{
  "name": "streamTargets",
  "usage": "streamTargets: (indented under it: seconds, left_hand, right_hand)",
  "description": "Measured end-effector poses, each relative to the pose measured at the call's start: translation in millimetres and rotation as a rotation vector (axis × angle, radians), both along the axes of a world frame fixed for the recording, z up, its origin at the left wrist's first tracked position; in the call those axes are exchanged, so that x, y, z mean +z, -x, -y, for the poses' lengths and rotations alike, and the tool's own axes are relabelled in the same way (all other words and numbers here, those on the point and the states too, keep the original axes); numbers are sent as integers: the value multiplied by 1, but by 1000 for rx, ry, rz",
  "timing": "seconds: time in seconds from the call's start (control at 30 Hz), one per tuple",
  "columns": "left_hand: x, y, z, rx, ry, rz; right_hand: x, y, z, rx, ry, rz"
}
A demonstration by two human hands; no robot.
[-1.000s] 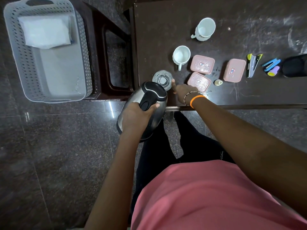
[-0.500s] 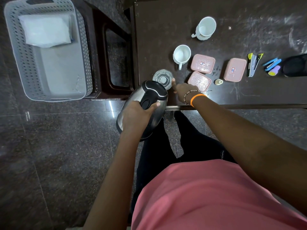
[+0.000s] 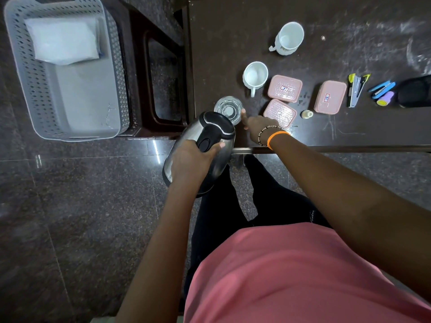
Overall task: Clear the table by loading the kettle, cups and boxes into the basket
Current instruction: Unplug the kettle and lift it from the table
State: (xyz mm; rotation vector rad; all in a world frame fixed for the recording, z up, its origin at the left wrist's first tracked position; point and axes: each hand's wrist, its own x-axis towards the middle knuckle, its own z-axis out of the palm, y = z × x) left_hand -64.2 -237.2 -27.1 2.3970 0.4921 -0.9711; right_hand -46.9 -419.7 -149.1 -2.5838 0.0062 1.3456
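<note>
While my left hand (image 3: pixel 190 159) has its grip clamped on the kettle (image 3: pixel 205 145) handle, the kettle hangs tilted over the counter (image 3: pixel 233 31) edge, spout end right over the glass (image 3: pixel 229 109). My right hand (image 3: pixel 257 123) is at the glass, fingers on its side; can't tell how far they wrap. Two white cups (image 3: pixel 255 75) and three pink boxes (image 3: pixel 284 88) sit on the counter to the right. Over on the left, the grey basket (image 3: pixel 28 73) rests on a dark stool (image 3: pixel 158 73) with just a white cloth (image 3: pixel 63 40) inside.
</note>
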Motion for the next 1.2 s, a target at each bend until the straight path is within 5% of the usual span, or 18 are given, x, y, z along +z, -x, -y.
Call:
streamTargets:
  seconds: [1.2]
  left_hand:
    - [6,-3,6,-26,-14,-12]
  right_hand:
    - [-5,3,7,-45,-56,-5]
